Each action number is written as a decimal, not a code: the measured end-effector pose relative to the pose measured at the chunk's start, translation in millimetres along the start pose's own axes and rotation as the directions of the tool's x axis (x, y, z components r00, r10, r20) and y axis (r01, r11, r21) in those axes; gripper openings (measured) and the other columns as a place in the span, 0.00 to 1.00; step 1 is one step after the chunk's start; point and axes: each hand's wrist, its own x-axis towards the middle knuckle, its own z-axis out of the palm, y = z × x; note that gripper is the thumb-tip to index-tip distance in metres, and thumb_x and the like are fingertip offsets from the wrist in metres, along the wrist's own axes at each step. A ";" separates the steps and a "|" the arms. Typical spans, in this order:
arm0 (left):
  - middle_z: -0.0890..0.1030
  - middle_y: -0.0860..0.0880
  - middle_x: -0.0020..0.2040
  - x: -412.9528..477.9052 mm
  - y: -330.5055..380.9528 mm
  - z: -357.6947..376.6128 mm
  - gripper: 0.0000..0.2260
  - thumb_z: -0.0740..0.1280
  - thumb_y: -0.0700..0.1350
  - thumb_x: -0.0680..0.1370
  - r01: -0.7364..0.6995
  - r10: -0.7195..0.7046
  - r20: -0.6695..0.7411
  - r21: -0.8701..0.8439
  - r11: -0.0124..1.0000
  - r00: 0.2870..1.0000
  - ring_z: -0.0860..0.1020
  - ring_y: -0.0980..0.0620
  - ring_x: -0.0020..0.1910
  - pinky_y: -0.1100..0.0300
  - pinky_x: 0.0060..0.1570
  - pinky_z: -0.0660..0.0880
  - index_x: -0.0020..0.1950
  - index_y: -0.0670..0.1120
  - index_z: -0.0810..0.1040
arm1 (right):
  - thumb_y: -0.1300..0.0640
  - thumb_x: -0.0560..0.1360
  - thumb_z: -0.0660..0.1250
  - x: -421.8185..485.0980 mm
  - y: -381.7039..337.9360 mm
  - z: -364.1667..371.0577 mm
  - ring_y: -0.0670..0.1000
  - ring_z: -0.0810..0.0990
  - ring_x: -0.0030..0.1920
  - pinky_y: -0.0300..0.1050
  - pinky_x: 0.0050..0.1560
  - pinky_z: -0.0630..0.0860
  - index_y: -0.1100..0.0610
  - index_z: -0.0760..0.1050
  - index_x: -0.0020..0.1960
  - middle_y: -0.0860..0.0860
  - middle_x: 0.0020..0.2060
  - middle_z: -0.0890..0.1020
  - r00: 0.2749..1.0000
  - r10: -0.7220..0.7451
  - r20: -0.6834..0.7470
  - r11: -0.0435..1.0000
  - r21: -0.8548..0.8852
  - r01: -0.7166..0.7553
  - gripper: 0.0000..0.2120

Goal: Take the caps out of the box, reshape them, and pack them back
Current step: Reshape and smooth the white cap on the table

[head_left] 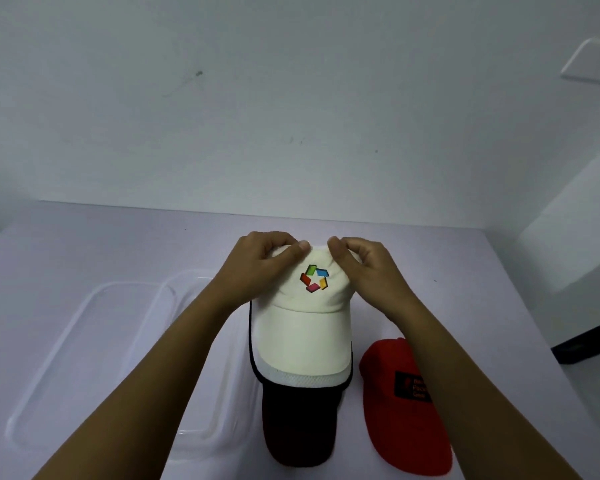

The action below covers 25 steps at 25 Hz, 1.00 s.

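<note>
**Cap reshaping: cream cap pinched at the crown**

Nearest the person, a red cap (402,441) lies on the bench (465,271) at the right, partly hidden by the right forearm; its dark patch is too blurred to read. Just left of it sits a dark cap (298,427), brim toward the person. The cream cap (302,341) rests on top of it, brim the same way. It has white mesh trim along the brim edge and a multicoloured emblem on a smooth, raised front panel.

At the crown, the left hand (257,268) and right hand (364,271) each pinch the cream fabric between thumb and fingers (293,251), thumbs close together. A clear box (84,306) lies on the bench to the left, apart from the caps.

Risk, as judged: an uneven pull could crease the front panel, and the cream cap could slide, since nothing holds the dark cap beneath.
</note>
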 end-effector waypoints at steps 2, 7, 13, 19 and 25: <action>0.85 0.44 0.38 -0.8 6.1 3.7 0.12 0.66 0.50 0.77 0.029 -0.041 -0.059 -0.195 0.980 0.997 0.83 0.46 0.37 0.51 0.42 0.79 0.39 0.44 0.82 | 0.34 0.69 0.60 -1.0 4.4 2.6 0.51 0.81 0.48 0.41 0.47 0.78 0.49 0.77 0.46 0.47 0.43 0.82 1.000 0.004 -0.017 0.991 0.134 -0.002 0.20; 0.80 0.39 0.36 9.3 5.2 -3.9 0.16 0.68 0.49 0.74 0.001 -0.076 -0.153 -0.440 0.898 0.985 0.77 0.45 0.36 0.55 0.40 0.73 0.36 0.37 0.79 | 0.25 0.53 0.69 -18.6 54.0 18.3 0.44 0.79 0.57 0.43 0.57 0.77 0.37 0.57 0.67 0.45 0.60 0.77 0.984 0.150 0.097 0.875 0.451 -0.177 0.47; 0.82 0.49 0.30 16.6 -3.0 13.7 0.12 0.69 0.45 0.76 0.019 -0.142 -0.237 -0.454 0.891 0.961 0.79 0.50 0.33 0.59 0.37 0.76 0.34 0.43 0.81 | 0.49 0.74 0.61 -45.8 31.7 41.9 0.59 0.81 0.56 0.52 0.49 0.80 0.57 0.70 0.67 0.59 0.59 0.80 0.901 0.187 0.391 0.286 0.856 -0.431 0.24; 0.76 0.51 0.58 4.7 -22.7 22.9 0.20 0.59 0.59 0.78 0.360 -0.473 -0.085 -0.536 0.763 0.877 0.75 0.51 0.58 0.52 0.58 0.73 0.65 0.49 0.71 | 0.52 0.65 0.75 -38.1 54.1 42.6 0.59 0.82 0.54 0.55 0.46 0.80 0.58 0.70 0.68 0.59 0.58 0.81 0.937 0.199 0.288 0.162 0.933 -0.321 0.34; 0.86 0.42 0.46 -19.4 -45.2 45.0 0.11 0.64 0.44 0.77 0.502 -0.444 0.362 -0.828 0.251 0.819 0.85 0.46 0.42 0.52 0.38 0.83 0.55 0.39 0.77 | 0.49 0.67 0.74 -9.8 77.8 31.5 0.64 0.76 0.62 0.53 0.42 0.80 0.54 0.68 0.69 0.60 0.63 0.77 0.931 0.288 0.224 0.450 0.826 -0.339 0.32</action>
